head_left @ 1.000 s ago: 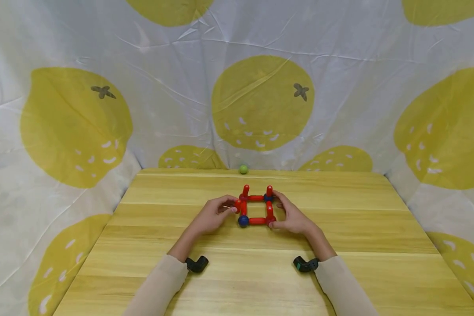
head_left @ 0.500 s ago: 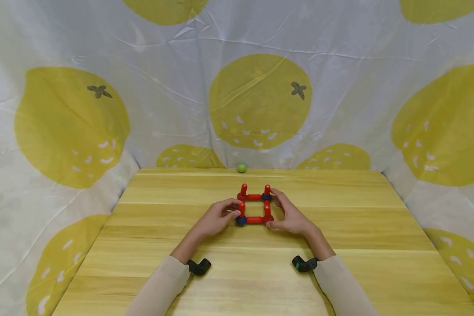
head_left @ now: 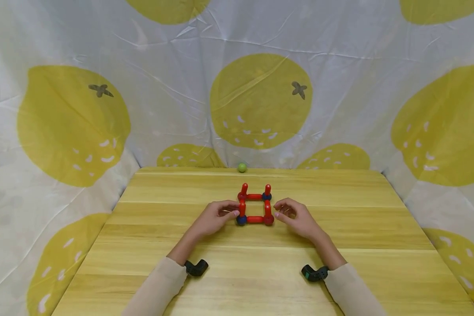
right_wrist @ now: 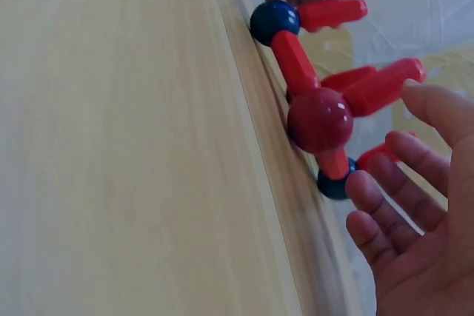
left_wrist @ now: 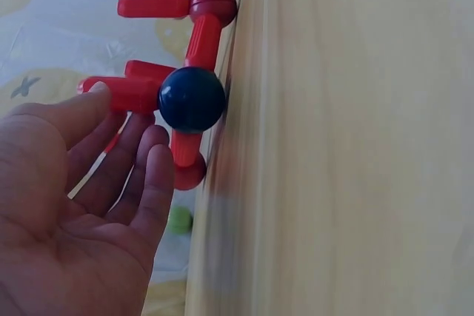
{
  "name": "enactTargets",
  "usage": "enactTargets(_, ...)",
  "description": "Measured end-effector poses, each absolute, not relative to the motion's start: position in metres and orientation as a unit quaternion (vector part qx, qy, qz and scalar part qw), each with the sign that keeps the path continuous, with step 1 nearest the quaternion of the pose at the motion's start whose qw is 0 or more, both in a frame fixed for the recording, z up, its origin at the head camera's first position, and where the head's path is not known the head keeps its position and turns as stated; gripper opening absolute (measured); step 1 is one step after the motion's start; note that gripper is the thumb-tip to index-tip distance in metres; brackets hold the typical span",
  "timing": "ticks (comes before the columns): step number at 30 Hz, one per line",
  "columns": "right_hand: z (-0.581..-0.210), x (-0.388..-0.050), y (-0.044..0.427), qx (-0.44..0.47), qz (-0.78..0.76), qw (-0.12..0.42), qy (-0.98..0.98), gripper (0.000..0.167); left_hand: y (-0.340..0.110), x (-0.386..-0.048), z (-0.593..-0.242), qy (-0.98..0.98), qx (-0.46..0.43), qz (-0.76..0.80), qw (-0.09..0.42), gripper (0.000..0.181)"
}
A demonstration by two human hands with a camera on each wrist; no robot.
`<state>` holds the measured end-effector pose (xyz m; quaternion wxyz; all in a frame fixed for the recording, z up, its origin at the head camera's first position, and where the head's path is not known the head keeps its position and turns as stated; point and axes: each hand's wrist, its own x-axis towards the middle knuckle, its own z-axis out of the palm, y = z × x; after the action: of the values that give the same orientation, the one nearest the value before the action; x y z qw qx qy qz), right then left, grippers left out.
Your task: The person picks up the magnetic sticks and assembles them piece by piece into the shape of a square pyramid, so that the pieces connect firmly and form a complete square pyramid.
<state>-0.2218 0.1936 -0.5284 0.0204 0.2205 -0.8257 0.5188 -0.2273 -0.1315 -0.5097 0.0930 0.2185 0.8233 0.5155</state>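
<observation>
Red rods and balls form a square frame on the table, with a red rod standing up from each corner ball. My left hand (head_left: 215,217) pinches the near-left upright red rod (left_wrist: 132,95), thumb in front and fingers behind. That rod meets a dark blue ball (left_wrist: 191,100). To the right of the frame, my right hand (head_left: 302,219) holds nothing; its fingers are loosely bent. Closest to it are the near-right dark red ball (right_wrist: 320,120) and its upright red rod (right_wrist: 385,86). The far corners have a dark red ball (head_left: 242,196) and a blue ball (head_left: 267,197).
A small green ball (head_left: 242,167) lies at the far edge of the wooden table (head_left: 256,272). Behind it hangs a white cloth (head_left: 174,96) printed with yellow lemons. Each wrist wears a black camera (head_left: 196,267).
My left hand brought the red rod from left of the frame onto the near-left blue ball, where it now stands upright. My right hand let go of the frame's right side and drew back rightward.
</observation>
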Motion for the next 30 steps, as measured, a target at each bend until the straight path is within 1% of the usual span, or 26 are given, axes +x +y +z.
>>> enactTargets(4, -0.529, -0.222, 0.187, 0.233, 0.516, 0.001, -0.824, 0.022, -0.128, -0.226, -0.509, 0.834, 0.209, 0.504, 0.088, 0.035)
enactTargets(13, -0.528, -0.224, 0.178, 0.229, 0.499, -0.003, -0.836, 0.018, -0.118, -0.224, -0.506, 0.854, 0.202, 0.474, 0.07, 0.034)
enactTargets(17, -0.529, -0.226, 0.174, 0.235, 0.5, 0.005, -0.834, 0.019, -0.113, -0.225, -0.507, 0.865, 0.201, 0.457, 0.053, 0.033)
enactTargets(23, -0.528, -0.228, 0.168, 0.214, 0.495, -0.008, -0.842, 0.019, -0.103, -0.226, -0.508, 0.875, 0.192, 0.443, 0.026, 0.031)
enactTargets(26, -0.529, -0.229, 0.166, 0.205, 0.485, -0.007, -0.85, 0.022, -0.099, -0.226, -0.507, 0.879, 0.193, 0.436, 0.015, 0.029)
enactTargets(30, -0.529, -0.231, 0.165, 0.201, 0.47, 0.006, -0.859, 0.027, -0.096, -0.225, -0.505, 0.883, 0.192, 0.429, 0.002, 0.026)
